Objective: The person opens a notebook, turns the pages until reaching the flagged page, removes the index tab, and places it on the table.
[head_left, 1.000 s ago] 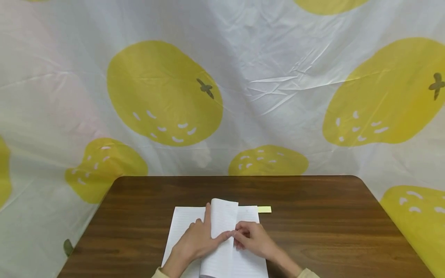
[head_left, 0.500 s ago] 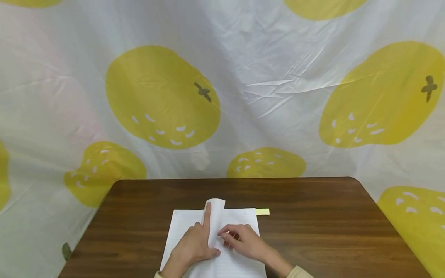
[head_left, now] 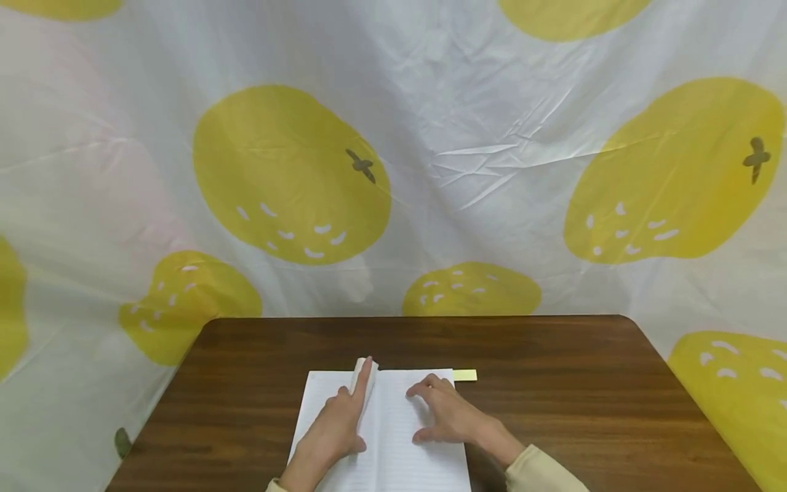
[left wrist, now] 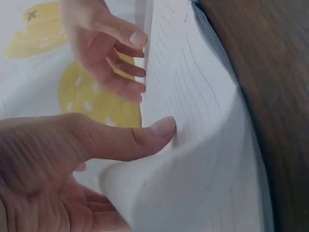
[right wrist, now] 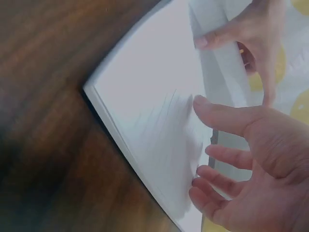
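Observation:
An open notebook (head_left: 402, 410) with white lined pages lies on the table in the head view. Along the far end of its middle, a page (left wrist: 188, 183) bends over in a curl toward the left. My left hand (head_left: 332, 427) lies against that curl, index finger straight along it and thumb stretched toward the middle. In the left wrist view this thumb rests on the lined paper, with the other fingers partly hidden behind the curl. Over the right-hand page hovers my right hand (head_left: 451, 413), fingers spread and loosely bent, holding nothing.
A yellow sticky tab (head_left: 464, 375) sticks out from the notebook's far right edge. The brown wooden table (head_left: 584, 403) extends on both sides. Behind it hangs a white curtain (head_left: 479, 225) printed with big yellow fruit.
The bent page has swung from right to left under my left hand, baring the right-hand page. My right hand has let go of its edge and moved back right, its fingers spreading.

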`<move>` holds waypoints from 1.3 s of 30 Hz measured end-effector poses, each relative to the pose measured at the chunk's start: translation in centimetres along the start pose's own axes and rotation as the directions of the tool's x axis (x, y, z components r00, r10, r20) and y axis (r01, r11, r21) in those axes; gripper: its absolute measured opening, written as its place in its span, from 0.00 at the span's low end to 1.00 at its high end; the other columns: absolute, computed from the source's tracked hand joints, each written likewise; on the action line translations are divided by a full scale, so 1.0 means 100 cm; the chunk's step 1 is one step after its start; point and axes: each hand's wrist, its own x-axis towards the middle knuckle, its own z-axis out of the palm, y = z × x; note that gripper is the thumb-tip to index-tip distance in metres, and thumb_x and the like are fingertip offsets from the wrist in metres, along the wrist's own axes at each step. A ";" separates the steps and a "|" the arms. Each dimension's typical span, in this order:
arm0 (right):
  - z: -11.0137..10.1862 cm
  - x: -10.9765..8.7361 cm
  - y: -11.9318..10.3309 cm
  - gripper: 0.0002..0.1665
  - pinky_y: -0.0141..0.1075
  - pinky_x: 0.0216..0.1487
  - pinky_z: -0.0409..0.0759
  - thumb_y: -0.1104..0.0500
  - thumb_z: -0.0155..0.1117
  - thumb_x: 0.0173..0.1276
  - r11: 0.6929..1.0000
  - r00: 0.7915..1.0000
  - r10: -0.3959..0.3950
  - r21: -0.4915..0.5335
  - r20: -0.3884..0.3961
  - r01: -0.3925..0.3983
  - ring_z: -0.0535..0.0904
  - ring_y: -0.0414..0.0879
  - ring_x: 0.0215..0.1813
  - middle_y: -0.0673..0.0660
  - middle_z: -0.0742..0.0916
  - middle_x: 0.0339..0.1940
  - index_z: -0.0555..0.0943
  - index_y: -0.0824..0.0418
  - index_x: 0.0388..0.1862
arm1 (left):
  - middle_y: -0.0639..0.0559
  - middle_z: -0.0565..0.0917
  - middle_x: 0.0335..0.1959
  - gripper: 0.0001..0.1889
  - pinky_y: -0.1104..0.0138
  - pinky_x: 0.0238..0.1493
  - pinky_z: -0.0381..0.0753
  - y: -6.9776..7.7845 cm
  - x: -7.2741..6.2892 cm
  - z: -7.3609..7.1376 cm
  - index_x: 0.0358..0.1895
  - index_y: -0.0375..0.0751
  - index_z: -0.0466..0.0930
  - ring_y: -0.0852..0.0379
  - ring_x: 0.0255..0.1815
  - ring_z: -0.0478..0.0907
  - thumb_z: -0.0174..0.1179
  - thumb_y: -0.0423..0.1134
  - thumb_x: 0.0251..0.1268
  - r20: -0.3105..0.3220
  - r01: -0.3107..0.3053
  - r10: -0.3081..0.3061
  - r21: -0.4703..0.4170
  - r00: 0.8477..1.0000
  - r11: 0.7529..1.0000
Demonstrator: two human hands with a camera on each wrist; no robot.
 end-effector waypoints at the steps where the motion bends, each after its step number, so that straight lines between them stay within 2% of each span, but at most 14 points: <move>1: 0.000 0.002 0.000 0.38 0.47 0.55 0.76 0.53 0.83 0.51 1.000 1.000 -0.004 -0.020 0.004 0.004 0.74 0.54 0.52 0.60 0.79 0.53 0.78 0.65 0.59 | 0.22 0.76 0.52 0.74 0.48 0.40 0.85 0.000 0.001 0.000 0.83 0.51 0.39 0.33 0.40 0.83 0.84 0.27 0.30 -0.006 0.011 -0.011 -0.012 1.000 1.000; 4: 0.000 0.011 0.000 0.41 0.49 0.52 0.77 0.50 0.83 0.52 0.997 1.000 -0.001 -0.083 0.015 0.002 0.73 0.55 0.51 0.63 0.77 0.53 0.75 0.66 0.60 | 0.11 0.60 0.66 0.72 0.46 0.40 0.86 -0.001 0.003 0.003 0.82 0.49 0.46 0.24 0.44 0.82 0.85 0.27 0.27 -0.022 0.042 -0.042 -0.029 0.999 0.999; 6: 0.001 0.018 0.001 0.44 0.50 0.50 0.76 0.48 0.83 0.51 0.993 1.000 0.013 -0.120 0.019 -0.010 0.73 0.56 0.51 0.66 0.77 0.54 0.75 0.67 0.61 | 0.08 0.50 0.71 0.69 0.42 0.44 0.85 -0.001 0.003 0.005 0.81 0.44 0.51 0.20 0.48 0.80 0.85 0.29 0.26 -0.031 0.054 -0.055 -0.011 0.998 0.998; 9: 0.003 0.028 0.004 0.48 0.52 0.50 0.75 0.45 0.85 0.47 0.987 0.998 0.043 -0.158 0.034 -0.037 0.72 0.59 0.52 0.68 0.76 0.55 0.75 0.66 0.62 | 0.12 0.47 0.74 0.64 0.34 0.54 0.78 0.001 0.002 0.008 0.77 0.40 0.60 0.20 0.58 0.75 0.87 0.36 0.25 -0.063 0.036 -0.027 0.142 0.998 0.989; 11: 0.004 0.034 0.006 0.51 0.55 0.53 0.74 0.44 0.87 0.44 0.984 0.996 0.072 -0.168 0.051 -0.063 0.72 0.61 0.54 0.68 0.76 0.57 0.75 0.65 0.62 | 0.18 0.49 0.76 0.61 0.30 0.61 0.71 0.002 0.001 0.010 0.74 0.39 0.66 0.21 0.68 0.67 0.87 0.42 0.25 -0.089 0.006 0.020 0.284 0.996 0.959; 13: 0.004 0.040 0.006 0.53 0.57 0.55 0.73 0.42 0.87 0.42 0.982 0.992 0.099 -0.169 0.072 -0.086 0.72 0.62 0.57 0.68 0.76 0.58 0.74 0.64 0.63 | 0.24 0.52 0.78 0.58 0.30 0.66 0.65 0.004 0.000 0.011 0.71 0.40 0.71 0.25 0.74 0.60 0.88 0.47 0.23 -0.112 -0.021 0.072 0.409 0.991 0.912; 15: 0.004 0.044 0.006 0.55 0.58 0.58 0.73 0.41 0.87 0.42 0.980 0.988 0.125 -0.168 0.095 -0.108 0.71 0.63 0.60 0.69 0.75 0.61 0.73 0.63 0.65 | 0.27 0.55 0.79 0.55 0.33 0.70 0.62 0.005 -0.001 0.010 0.68 0.41 0.75 0.29 0.78 0.56 0.87 0.49 0.24 -0.109 -0.035 0.097 0.466 0.989 0.884; 16: 0.004 0.046 0.006 0.56 0.58 0.59 0.72 0.40 0.87 0.42 0.978 0.986 0.134 -0.172 0.102 -0.115 0.71 0.64 0.61 0.69 0.74 0.63 0.72 0.62 0.66 | 0.28 0.57 0.78 0.53 0.34 0.71 0.62 0.005 -0.001 0.009 0.66 0.41 0.76 0.30 0.78 0.57 0.87 0.49 0.24 -0.104 -0.040 0.100 0.468 0.990 0.883; 18: 0.004 0.049 0.005 0.58 0.57 0.61 0.72 0.38 0.86 0.42 0.976 0.982 0.151 -0.177 0.113 -0.130 0.70 0.64 0.62 0.69 0.74 0.64 0.71 0.63 0.68 | 0.29 0.65 0.74 0.49 0.37 0.68 0.68 0.004 0.000 0.008 0.63 0.39 0.78 0.31 0.75 0.64 0.87 0.47 0.27 -0.078 -0.039 0.080 0.433 0.994 0.901; 21: 0.004 0.053 0.004 0.62 0.58 0.63 0.71 0.37 0.87 0.40 0.970 0.976 0.182 -0.187 0.122 -0.157 0.70 0.63 0.64 0.69 0.73 0.65 0.70 0.64 0.70 | 0.29 0.75 0.66 0.43 0.39 0.58 0.78 0.002 0.002 0.007 0.61 0.37 0.78 0.30 0.64 0.75 0.84 0.42 0.34 0.003 -0.022 0.022 0.294 1.000 0.956; 23: 0.004 0.056 0.004 0.65 0.58 0.64 0.70 0.37 0.87 0.39 0.966 0.973 0.193 -0.197 0.127 -0.166 0.69 0.63 0.64 0.69 0.72 0.65 0.69 0.64 0.71 | 0.28 0.77 0.63 0.40 0.38 0.52 0.81 -0.001 0.002 0.006 0.62 0.36 0.78 0.28 0.59 0.78 0.82 0.39 0.37 0.047 -0.010 0.001 0.196 0.999 0.981; 25: 0.003 0.058 0.003 0.66 0.58 0.65 0.70 0.37 0.87 0.39 0.964 0.971 0.200 -0.205 0.134 -0.170 0.69 0.63 0.64 0.69 0.72 0.65 0.69 0.64 0.72 | 0.27 0.76 0.64 0.40 0.37 0.52 0.81 -0.003 0.001 0.003 0.64 0.35 0.77 0.24 0.59 0.77 0.80 0.38 0.41 0.086 -0.005 -0.005 0.115 0.996 0.993; 31: 0.001 0.064 -0.002 0.64 0.57 0.64 0.71 0.37 0.88 0.38 0.961 0.968 0.199 -0.225 0.155 -0.162 0.70 0.63 0.64 0.70 0.73 0.65 0.71 0.63 0.71 | 0.21 0.71 0.67 0.39 0.33 0.56 0.76 -0.005 -0.002 0.002 0.67 0.39 0.76 0.15 0.61 0.72 0.77 0.35 0.45 0.116 -0.001 -0.003 0.032 0.993 0.999; 39: 0.003 0.067 -0.010 0.63 0.57 0.69 0.68 0.36 0.87 0.39 0.940 0.945 0.270 -0.265 0.185 -0.216 0.68 0.62 0.68 0.67 0.72 0.68 0.71 0.59 0.72 | 0.16 0.68 0.67 0.37 0.33 0.51 0.79 -0.002 -0.003 0.002 0.68 0.47 0.78 0.09 0.58 0.68 0.74 0.31 0.49 0.153 0.017 -0.020 0.020 0.988 1.000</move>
